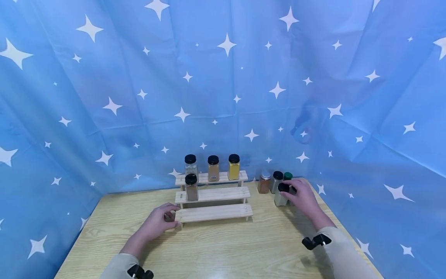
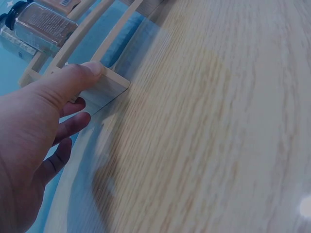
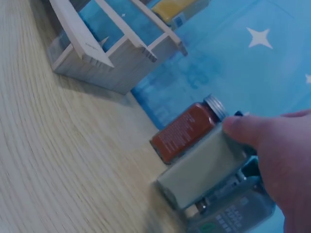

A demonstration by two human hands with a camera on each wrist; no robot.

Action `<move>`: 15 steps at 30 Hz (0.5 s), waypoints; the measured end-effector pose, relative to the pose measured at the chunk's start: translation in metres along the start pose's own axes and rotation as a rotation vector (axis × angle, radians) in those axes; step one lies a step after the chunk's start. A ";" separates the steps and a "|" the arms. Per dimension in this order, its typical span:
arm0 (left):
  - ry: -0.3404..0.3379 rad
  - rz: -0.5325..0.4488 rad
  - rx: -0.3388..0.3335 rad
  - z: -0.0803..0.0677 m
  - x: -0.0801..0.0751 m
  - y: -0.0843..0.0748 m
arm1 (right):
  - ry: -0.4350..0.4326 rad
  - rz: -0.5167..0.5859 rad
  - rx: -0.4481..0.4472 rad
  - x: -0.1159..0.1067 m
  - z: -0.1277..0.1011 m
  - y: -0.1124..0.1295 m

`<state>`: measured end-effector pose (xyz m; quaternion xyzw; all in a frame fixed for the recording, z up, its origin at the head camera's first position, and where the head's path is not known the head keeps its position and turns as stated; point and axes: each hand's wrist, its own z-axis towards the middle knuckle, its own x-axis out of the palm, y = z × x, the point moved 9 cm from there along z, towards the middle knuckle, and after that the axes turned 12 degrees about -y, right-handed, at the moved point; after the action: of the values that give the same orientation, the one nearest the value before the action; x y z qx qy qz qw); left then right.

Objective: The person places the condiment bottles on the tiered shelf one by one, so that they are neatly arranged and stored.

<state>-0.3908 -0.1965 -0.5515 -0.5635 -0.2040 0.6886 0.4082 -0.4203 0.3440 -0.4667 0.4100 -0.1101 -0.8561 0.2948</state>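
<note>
A three-step wooden spice rack (image 1: 214, 213) stands on the table. My left hand (image 1: 158, 221) holds the left end of its lowest step, the thumb lying on the wood in the left wrist view. To the right of the rack, my right hand (image 1: 303, 197) grips a spice jar of pale contents (image 3: 201, 167) near its black lid. Close by stand a red-brown jar with a silver lid (image 1: 264, 185), a grey jar with a black lid (image 1: 276, 183) and a green-lidded jar (image 1: 287, 176). A labelled dark jar (image 3: 238, 213) is partly hidden by my right hand.
The rack's top step carries a clear jar (image 1: 191, 168), a tan jar (image 1: 213, 171) and a yellow jar (image 1: 234, 169). A brownish jar (image 1: 192, 191) is at the left of the middle step. A blue star-patterned curtain (image 1: 216, 89) hangs behind the wooden table (image 1: 223, 252).
</note>
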 end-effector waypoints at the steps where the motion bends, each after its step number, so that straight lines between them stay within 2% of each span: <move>1: 0.000 0.000 0.001 0.000 0.000 0.000 | -0.009 0.006 0.012 -0.001 0.000 0.000; 7: -0.003 0.001 0.012 0.000 0.000 -0.002 | -0.021 0.076 0.086 -0.005 0.003 0.007; 15: -0.012 0.009 0.017 -0.001 -0.002 -0.003 | -0.053 0.237 0.167 -0.003 0.009 0.026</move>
<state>-0.3891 -0.1964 -0.5489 -0.5568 -0.1978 0.6956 0.4087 -0.4150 0.3243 -0.4479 0.3945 -0.2366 -0.8135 0.3558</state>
